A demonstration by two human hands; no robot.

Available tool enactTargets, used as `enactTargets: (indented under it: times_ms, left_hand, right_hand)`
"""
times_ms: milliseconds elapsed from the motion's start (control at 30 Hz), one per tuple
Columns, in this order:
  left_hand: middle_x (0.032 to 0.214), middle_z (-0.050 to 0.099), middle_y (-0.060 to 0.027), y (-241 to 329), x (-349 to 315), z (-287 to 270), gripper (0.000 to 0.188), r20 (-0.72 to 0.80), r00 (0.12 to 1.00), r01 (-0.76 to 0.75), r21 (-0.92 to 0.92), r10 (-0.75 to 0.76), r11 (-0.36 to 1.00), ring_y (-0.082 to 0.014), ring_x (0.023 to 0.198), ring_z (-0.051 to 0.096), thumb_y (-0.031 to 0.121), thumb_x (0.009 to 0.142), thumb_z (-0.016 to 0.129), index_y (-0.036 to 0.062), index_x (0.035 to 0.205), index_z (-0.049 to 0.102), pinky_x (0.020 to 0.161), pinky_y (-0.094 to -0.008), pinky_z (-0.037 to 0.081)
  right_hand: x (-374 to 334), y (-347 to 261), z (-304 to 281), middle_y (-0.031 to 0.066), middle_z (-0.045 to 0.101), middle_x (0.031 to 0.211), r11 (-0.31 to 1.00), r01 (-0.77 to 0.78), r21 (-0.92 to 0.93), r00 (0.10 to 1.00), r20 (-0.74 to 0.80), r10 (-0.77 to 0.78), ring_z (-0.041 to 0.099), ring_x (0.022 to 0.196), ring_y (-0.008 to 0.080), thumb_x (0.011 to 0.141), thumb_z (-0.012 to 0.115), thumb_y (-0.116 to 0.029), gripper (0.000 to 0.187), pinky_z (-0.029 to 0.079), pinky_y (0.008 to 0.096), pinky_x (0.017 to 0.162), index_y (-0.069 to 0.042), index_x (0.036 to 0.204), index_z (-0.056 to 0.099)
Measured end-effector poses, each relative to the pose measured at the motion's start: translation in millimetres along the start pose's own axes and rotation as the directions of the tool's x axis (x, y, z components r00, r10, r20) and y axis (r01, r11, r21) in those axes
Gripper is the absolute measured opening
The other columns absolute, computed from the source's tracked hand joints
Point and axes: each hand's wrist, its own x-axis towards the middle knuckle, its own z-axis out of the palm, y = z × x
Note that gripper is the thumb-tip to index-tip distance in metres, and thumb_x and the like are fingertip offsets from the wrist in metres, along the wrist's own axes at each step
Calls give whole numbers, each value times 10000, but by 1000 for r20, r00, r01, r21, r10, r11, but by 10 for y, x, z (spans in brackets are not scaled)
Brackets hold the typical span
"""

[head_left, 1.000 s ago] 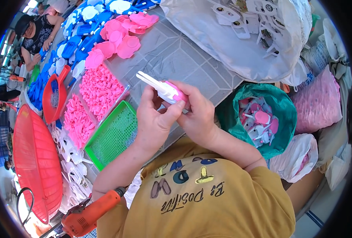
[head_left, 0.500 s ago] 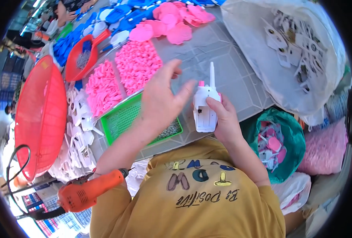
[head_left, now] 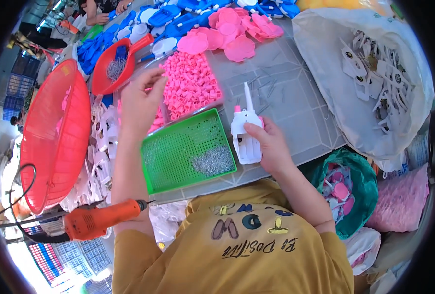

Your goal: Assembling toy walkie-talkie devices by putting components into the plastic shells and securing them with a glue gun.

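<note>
In my right hand [head_left: 275,147] is a white toy walkie-talkie [head_left: 246,137] with a thin antenna, a small pink piece on top and an open compartment facing up. My thumb presses on its face, and the fingers wrap behind it. My left hand [head_left: 146,95] hovers over the pink curved parts [head_left: 157,120], its fingers bent and apart from the thumb, with nothing seen between them. Beside that hand is a heap of small pink plastic pieces [head_left: 193,81]. A green perforated tray [head_left: 171,161] sits in front of me, with small metal screws [head_left: 213,160] gathered at its right.
Pink flower-shaped plates [head_left: 239,48] and blue-and-white parts [head_left: 166,17] lie at the back. A red scoop [head_left: 110,68] holds metal pins. At left are a red basket [head_left: 56,137] and an orange power screwdriver [head_left: 102,219]. At right are a white sack [head_left: 320,59] and a green bag [head_left: 364,203].
My left hand has moved left, away from the white toy walkie-talkie, to above the pink parts. The right hand still holds the walkie-talkie. The view has shifted slightly.
</note>
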Motion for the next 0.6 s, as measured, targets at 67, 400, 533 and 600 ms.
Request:
enactTargets:
  times_ms: [67,400,533,600]
  left_hand:
    - [1050,710,-145,-16,101,147,272,10,993,-119,198,119,973,-263,952,688,151,900,675,10,1132,670,839,-351,530]
    - [1190,641,-182,-322,850,589,407,223,810,-566,540,543,622,-364,1144,585,131,804,716,19,1182,616,978,-457,466]
    - [1150,678,-171,-9,645,442,358,152,942,-334,297,301,895,-307,1095,641,182,873,708,32,1194,656,967,-387,483]
    - [1123,690,-167,51,487,304,347,148,966,-235,181,210,955,-295,1066,657,173,875,708,20,1183,658,947,-375,494]
  right_hand:
    - [27,18,-4,86,649,1039,996,-50,68,999,-8,50,662,892,170,896,703,-227,402,543,320,771,3,1176,530]
    - [-16,-90,12,107,631,1092,987,19,159,1000,-5,-18,662,946,191,880,720,-170,457,545,345,821,19,1227,491]
    - [-8,-110,-45,102,631,1088,983,23,182,1000,-21,-20,656,938,174,863,741,-161,464,541,325,811,10,1213,489]
    - [-49,-77,-21,98,631,1084,991,35,133,999,-18,-33,653,934,167,860,745,-158,466,538,318,808,7,1213,490]
